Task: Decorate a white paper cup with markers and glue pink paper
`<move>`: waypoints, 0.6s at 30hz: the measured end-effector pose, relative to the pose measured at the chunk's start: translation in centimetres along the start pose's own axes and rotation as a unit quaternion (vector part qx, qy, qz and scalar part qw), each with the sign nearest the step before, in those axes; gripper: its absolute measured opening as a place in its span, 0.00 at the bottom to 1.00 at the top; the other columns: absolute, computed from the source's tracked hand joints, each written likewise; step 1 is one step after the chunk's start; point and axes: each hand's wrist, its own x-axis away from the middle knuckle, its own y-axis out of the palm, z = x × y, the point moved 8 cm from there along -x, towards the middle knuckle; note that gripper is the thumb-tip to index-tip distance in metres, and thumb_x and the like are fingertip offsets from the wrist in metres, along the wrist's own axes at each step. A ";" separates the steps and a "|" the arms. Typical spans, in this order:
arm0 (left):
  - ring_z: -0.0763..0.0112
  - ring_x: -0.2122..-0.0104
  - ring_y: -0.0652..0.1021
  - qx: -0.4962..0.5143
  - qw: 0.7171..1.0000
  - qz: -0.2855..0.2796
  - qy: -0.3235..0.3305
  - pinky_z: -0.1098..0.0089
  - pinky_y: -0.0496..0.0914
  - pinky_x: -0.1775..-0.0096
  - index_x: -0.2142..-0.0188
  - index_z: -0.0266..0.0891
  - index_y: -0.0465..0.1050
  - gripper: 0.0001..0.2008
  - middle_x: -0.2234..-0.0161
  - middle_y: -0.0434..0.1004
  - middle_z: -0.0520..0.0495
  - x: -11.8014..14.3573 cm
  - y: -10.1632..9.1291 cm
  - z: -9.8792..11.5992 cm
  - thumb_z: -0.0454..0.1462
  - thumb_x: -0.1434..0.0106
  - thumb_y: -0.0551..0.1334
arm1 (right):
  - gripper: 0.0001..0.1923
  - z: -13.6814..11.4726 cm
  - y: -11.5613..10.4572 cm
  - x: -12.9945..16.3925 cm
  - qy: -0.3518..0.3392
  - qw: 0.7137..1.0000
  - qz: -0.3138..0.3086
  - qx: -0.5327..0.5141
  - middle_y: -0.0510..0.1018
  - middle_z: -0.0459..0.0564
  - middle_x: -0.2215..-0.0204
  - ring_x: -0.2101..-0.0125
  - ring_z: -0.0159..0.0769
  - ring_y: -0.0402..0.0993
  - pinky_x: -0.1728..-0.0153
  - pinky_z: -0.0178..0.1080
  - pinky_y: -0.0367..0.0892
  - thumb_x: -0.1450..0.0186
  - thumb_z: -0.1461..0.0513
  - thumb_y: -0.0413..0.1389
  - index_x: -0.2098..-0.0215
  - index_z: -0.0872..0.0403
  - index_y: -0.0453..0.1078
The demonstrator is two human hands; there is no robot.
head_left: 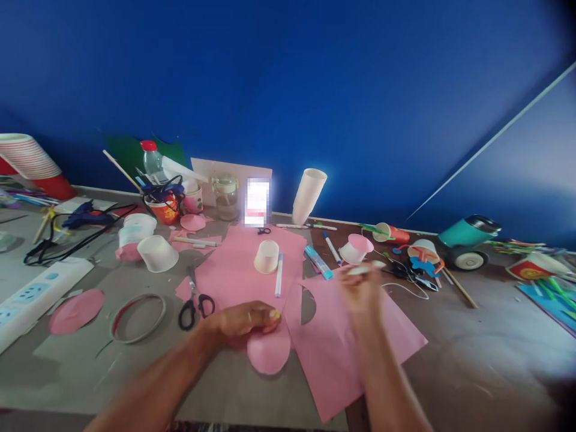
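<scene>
My left hand point(252, 316) is closed at the table's near side, thumb and fingers pinched at the upper edge of a pink paper circle point(269, 355). A small yellow spot shows at the fingertips; what it is I cannot make out. Smeared by motion, my right hand point(363, 294) is raised over a large pink sheet point(333, 360) and closed round a white stick-shaped thing point(366, 268). A round hole point(308, 306) is cut in that sheet's left side. Beyond my hands, a white paper cup point(266, 257) and a marker point(279, 275) rest on another pink sheet point(229, 264).
Black-handled scissors point(195, 307) and a tape roll point(138, 318) lie to the left, near a power strip point(31, 294). A light blue glue box point(318, 262) and a pink-topped cup point(356, 248) stand ahead. Stacked white cups point(309, 197) lean by the blue wall; a teal tumbler point(470, 232) lies right.
</scene>
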 end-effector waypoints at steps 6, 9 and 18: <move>0.76 0.74 0.66 0.219 0.955 0.180 0.087 0.74 0.62 0.70 0.73 0.33 0.74 0.16 0.73 0.67 0.50 -0.4 -3.9 0.4 0.46 0.42 0.68 | 0.19 -1.1 -1.1 -0.4 -0.116 0.987 0.038 -0.102 0.61 0.37 0.84 0.81 0.27 0.59 0.75 0.36 0.62 0.44 0.47 0.64 0.75 0.50 0.65; 0.76 0.70 0.71 0.247 0.923 0.254 0.150 0.75 0.67 0.66 0.70 0.34 0.78 0.12 0.69 0.73 0.49 0.5 -6.0 1.1 0.41 0.46 0.72 | 0.12 1.8 1.7 1.0 -0.083 0.992 0.009 -0.094 0.70 0.42 0.79 0.78 0.30 0.66 0.74 0.37 0.62 0.41 0.52 0.63 0.67 0.50 0.71; 0.71 0.66 0.75 0.270 0.909 0.270 0.165 0.70 0.69 0.60 0.68 0.35 0.81 0.11 0.67 0.78 0.47 0.7 -5.4 1.2 0.41 0.48 0.74 | 0.19 4.7 3.6 2.5 -0.089 0.995 -0.042 0.035 0.79 0.49 0.65 0.65 0.39 0.76 0.59 0.45 0.69 0.40 0.50 0.62 0.56 0.50 0.68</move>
